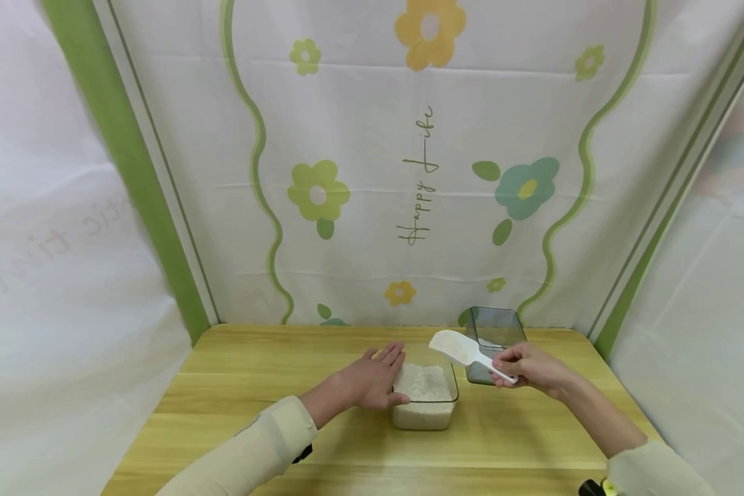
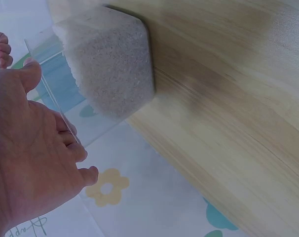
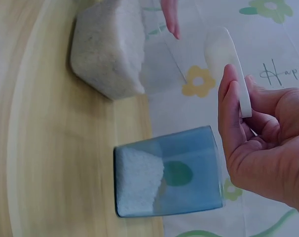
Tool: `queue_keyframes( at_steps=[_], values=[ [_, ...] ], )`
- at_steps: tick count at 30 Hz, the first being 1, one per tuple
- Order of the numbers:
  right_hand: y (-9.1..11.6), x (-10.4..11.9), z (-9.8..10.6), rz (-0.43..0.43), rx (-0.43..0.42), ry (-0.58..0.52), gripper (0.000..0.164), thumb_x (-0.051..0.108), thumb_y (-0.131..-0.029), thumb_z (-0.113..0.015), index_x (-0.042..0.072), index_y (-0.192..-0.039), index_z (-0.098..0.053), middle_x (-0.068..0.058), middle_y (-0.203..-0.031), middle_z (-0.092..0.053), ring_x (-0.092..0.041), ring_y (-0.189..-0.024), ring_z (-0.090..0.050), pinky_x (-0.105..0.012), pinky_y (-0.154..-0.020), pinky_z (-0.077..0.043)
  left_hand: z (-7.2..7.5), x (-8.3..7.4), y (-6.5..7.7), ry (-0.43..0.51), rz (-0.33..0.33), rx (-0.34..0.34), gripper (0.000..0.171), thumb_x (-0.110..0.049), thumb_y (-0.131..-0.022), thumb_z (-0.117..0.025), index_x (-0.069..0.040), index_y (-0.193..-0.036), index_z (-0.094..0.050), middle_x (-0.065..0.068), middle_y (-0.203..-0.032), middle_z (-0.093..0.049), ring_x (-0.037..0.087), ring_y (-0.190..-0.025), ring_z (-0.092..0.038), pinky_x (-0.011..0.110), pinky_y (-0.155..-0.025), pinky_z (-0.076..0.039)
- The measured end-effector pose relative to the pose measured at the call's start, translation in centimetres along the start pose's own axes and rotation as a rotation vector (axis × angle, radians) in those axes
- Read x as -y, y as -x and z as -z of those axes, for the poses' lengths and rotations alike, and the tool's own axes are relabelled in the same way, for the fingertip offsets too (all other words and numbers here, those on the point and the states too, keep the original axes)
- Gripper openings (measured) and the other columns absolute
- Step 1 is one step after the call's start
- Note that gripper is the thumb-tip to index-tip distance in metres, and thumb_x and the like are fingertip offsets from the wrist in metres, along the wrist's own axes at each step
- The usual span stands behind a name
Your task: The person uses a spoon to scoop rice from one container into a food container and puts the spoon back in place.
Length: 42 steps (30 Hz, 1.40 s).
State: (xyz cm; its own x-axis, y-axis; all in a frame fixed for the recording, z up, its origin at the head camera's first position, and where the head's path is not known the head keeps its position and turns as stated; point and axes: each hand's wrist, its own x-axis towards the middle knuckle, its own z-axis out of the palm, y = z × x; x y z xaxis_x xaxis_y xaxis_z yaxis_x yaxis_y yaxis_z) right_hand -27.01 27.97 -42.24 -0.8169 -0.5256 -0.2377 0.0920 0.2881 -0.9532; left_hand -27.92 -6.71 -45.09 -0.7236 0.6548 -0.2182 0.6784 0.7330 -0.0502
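A clear square container (image 1: 426, 401) filled high with white rice (image 1: 423, 382) stands on the table. My left hand (image 1: 375, 382) touches its left rim, fingers extended and thumb over the near corner; in the left wrist view that hand (image 2: 36, 163) lies along the open top. By its handle, my right hand (image 1: 536, 368) grips a white scoop (image 1: 461, 348), raised between the two containers with rice in its bowl. Behind that hand is a blue-tinted container (image 1: 496, 327), whose lower part holds some rice (image 3: 137, 180) in the right wrist view.
The light wooden table (image 1: 248, 365) ends at a floral curtain (image 1: 359, 138) behind, with more cloth at both sides. Low at the right, by the sleeve, lies a black and yellow object (image 1: 595, 488), partly cut off.
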Motion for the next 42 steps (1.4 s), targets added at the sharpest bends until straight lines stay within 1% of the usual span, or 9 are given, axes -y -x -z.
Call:
queue_keyframes(
  at_steps=[4, 8, 12, 15, 20, 25, 33, 37, 42],
  values=[
    [0.6, 0.3, 1.1, 0.001, -0.006, -0.015, 0.023, 0.009, -0.104, -0.051, -0.007, -0.108, -0.067, 0.000, -0.088, -0.071, -0.008, -0.080, -0.070, -0.021, -0.072, -0.058, 0.1, 0.0, 0.1, 0.000, 0.005, 0.007, 0.086, -0.066, -0.099, -0.036, -0.009, -0.161, -0.016, 0.007, -0.170, -0.007, 0.018, -0.157, -0.008, 0.044, -0.124, -0.022],
    [1.1, 0.6, 2.0, 0.022, -0.001, -0.035, 0.021, 0.007, -0.104, -0.049, 0.001, -0.106, -0.070, 0.002, -0.087, -0.073, -0.007, -0.081, -0.072, -0.020, -0.073, -0.058, 0.2, -0.2, 0.1, 0.004, 0.009, 0.012, 0.086, -0.066, -0.100, -0.037, -0.009, -0.161, -0.016, 0.006, -0.169, -0.006, 0.018, -0.157, -0.008, 0.044, -0.124, -0.022],
    [1.7, 1.0, 2.8, 0.029, -0.007, -0.045, 0.023, 0.006, -0.104, -0.047, 0.003, -0.104, -0.070, 0.002, -0.088, -0.072, -0.008, -0.082, -0.072, -0.020, -0.073, -0.058, 0.4, -0.3, 0.3, 0.006, 0.007, 0.014, 0.086, -0.065, -0.100, -0.037, -0.009, -0.161, -0.017, 0.006, -0.169, -0.007, 0.018, -0.157, -0.009, 0.044, -0.124, -0.022],
    [2.1, 1.2, 3.5, 0.026, -0.026, -0.035, 0.023, 0.006, -0.104, -0.046, -0.003, -0.108, -0.067, 0.001, -0.090, -0.071, -0.008, -0.083, -0.072, -0.020, -0.074, -0.058, 0.4, -0.3, 0.3, 0.005, 0.008, 0.017, 0.086, -0.065, -0.100, -0.037, -0.009, -0.161, -0.017, 0.006, -0.169, -0.006, 0.018, -0.157, -0.009, 0.044, -0.124, -0.022],
    [2.5, 1.2, 4.5, 0.005, -0.098, -0.006, 0.029, 0.008, -0.105, -0.048, -0.015, -0.116, -0.061, 0.001, -0.090, -0.072, -0.007, -0.082, -0.071, -0.019, -0.073, -0.058, 0.3, -0.3, 0.4, 0.001, 0.013, 0.019, 0.087, -0.067, -0.099, -0.036, -0.010, -0.161, -0.017, 0.005, -0.170, -0.006, 0.018, -0.157, -0.008, 0.044, -0.124, -0.022],
    [2.7, 0.8, 5.4, -0.011, -0.143, 0.019, 0.034, 0.008, -0.105, -0.046, -0.022, -0.118, -0.057, 0.001, -0.088, -0.071, -0.006, -0.081, -0.071, -0.019, -0.071, -0.057, 0.2, -0.3, 0.3, 0.003, 0.010, 0.019, 0.087, -0.067, -0.099, -0.035, -0.010, -0.161, -0.017, 0.006, -0.170, -0.006, 0.018, -0.157, -0.008, 0.044, -0.124, -0.022],
    [2.9, 0.4, 6.5, -0.052, -0.253, 0.071, 0.035, 0.006, -0.105, -0.045, -0.024, -0.117, -0.057, 0.001, -0.086, -0.071, -0.005, -0.079, -0.070, -0.020, -0.071, -0.058, 0.0, -0.1, 0.1, 0.011, -0.001, 0.009, 0.085, -0.063, -0.100, -0.038, -0.009, -0.161, -0.017, 0.007, -0.169, -0.008, 0.019, -0.157, -0.008, 0.046, -0.124, -0.022],
    [2.8, 0.1, 6.7, -0.069, -0.320, 0.131, 0.039, 0.007, -0.105, -0.046, -0.028, -0.120, -0.052, -0.001, -0.086, -0.071, -0.005, -0.078, -0.070, -0.021, -0.071, -0.058, 0.1, -0.2, 0.1, 0.003, 0.001, 0.009, 0.085, -0.064, -0.100, -0.037, -0.009, -0.161, -0.017, 0.007, -0.169, -0.008, 0.018, -0.157, -0.009, 0.045, -0.124, -0.022],
    [2.7, -0.1, 6.8, -0.077, -0.398, 0.209, 0.036, 0.007, -0.104, -0.048, -0.026, -0.116, -0.057, -0.002, -0.084, -0.071, -0.006, -0.076, -0.071, -0.021, -0.070, -0.059, 0.2, -0.3, 0.1, -0.005, 0.007, 0.012, 0.085, -0.066, -0.100, -0.036, -0.010, -0.161, -0.017, 0.006, -0.170, -0.008, 0.017, -0.157, -0.009, 0.044, -0.124, -0.023]
  ],
)
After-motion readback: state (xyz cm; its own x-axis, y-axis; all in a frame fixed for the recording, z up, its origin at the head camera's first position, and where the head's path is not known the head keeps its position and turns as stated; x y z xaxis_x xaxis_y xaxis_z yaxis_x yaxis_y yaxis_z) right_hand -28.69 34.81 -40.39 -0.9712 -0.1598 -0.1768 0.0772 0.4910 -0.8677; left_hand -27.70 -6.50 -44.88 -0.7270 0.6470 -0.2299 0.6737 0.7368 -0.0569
